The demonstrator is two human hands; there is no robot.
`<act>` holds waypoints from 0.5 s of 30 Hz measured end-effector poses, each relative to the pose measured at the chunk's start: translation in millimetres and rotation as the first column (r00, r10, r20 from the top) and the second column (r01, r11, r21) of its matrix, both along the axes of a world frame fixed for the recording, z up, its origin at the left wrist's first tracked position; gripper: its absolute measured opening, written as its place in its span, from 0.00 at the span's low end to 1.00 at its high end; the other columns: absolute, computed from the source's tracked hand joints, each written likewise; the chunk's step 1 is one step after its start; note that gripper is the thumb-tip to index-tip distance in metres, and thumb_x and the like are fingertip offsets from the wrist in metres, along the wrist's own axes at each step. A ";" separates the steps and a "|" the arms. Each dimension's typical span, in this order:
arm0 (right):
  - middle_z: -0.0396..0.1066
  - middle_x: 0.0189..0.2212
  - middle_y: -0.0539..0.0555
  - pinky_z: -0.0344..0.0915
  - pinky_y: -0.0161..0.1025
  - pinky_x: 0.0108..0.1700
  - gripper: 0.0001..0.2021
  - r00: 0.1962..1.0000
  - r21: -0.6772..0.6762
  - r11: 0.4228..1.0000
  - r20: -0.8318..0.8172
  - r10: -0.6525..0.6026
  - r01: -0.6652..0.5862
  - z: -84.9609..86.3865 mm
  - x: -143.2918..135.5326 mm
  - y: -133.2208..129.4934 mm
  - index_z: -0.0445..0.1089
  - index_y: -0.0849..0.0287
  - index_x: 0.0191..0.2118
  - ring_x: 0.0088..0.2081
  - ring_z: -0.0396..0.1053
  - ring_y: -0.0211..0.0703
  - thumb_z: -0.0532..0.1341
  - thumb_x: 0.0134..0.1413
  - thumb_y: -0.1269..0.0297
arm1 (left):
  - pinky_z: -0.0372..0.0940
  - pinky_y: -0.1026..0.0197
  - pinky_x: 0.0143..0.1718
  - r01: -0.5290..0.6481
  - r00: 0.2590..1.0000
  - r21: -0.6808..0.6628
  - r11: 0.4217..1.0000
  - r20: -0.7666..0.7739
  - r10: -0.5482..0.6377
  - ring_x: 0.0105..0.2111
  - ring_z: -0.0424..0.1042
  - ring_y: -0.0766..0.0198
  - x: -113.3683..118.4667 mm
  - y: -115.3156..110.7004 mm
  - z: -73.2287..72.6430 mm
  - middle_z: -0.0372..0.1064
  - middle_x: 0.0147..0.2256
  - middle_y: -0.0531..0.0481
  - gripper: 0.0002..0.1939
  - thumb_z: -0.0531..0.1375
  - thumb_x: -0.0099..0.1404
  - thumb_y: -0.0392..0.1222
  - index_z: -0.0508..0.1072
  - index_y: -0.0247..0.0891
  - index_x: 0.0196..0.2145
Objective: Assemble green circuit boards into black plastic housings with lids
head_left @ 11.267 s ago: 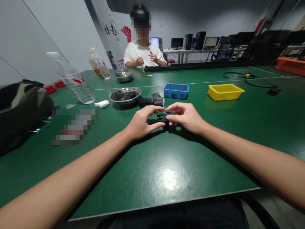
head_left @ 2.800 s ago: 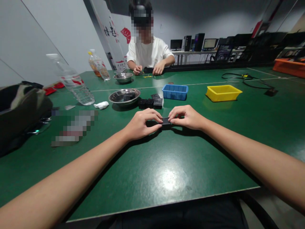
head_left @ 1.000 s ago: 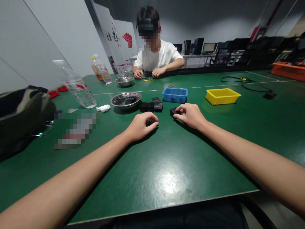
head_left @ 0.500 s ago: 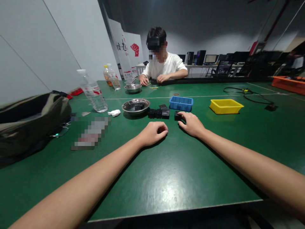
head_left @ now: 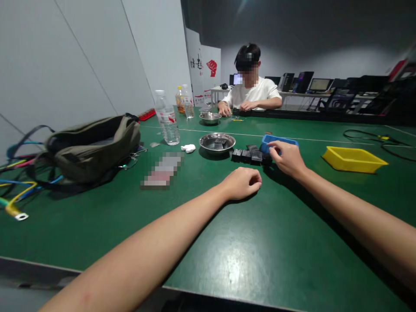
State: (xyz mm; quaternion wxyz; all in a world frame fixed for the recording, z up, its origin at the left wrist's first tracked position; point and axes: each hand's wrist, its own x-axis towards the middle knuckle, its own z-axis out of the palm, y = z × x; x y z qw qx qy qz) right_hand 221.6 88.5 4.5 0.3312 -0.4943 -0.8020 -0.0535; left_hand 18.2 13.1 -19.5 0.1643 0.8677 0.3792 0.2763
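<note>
My left hand (head_left: 244, 183) rests on the green table, loosely curled with a gap between thumb and fingers and nothing visible in it. My right hand (head_left: 288, 158) is raised a little over the table, its shadow below. Its thumb and forefinger are slightly apart, and no object shows between them. Just under its fingertips, a small black block (head_left: 267, 158) stands at the right end of a row of black blocks (head_left: 246, 156). Behind the right hand, partly covered by it, sits a blue divided tray (head_left: 282, 139).
Left of the blocks stands a metal bowl (head_left: 208, 148) holding black pieces. A yellow tray (head_left: 352, 160) lies to the right. Further left are crumpled tissue (head_left: 188, 148), a water bottle (head_left: 168, 123), an open bag (head_left: 94, 151) and cables (head_left: 19, 190). Another person (head_left: 253, 93) sits opposite.
The view has turned left. My right hand has let go of the black block and lifted off it; the block now sits against the row. My left hand keeps its curled pose.
</note>
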 end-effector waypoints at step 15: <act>0.81 0.42 0.63 0.68 0.45 0.56 0.17 0.986 -0.361 0.926 0.079 0.145 -0.107 33.7 -138.6 108.8 0.81 0.64 0.44 0.49 0.76 0.56 0.69 0.46 0.77 | 0.64 0.61 0.34 -0.016 1.000 -0.057 0.998 0.000 0.016 0.31 0.74 0.62 1.4 -2.2 -0.1 0.79 0.32 0.48 0.06 0.60 0.65 0.36 0.78 0.37 0.33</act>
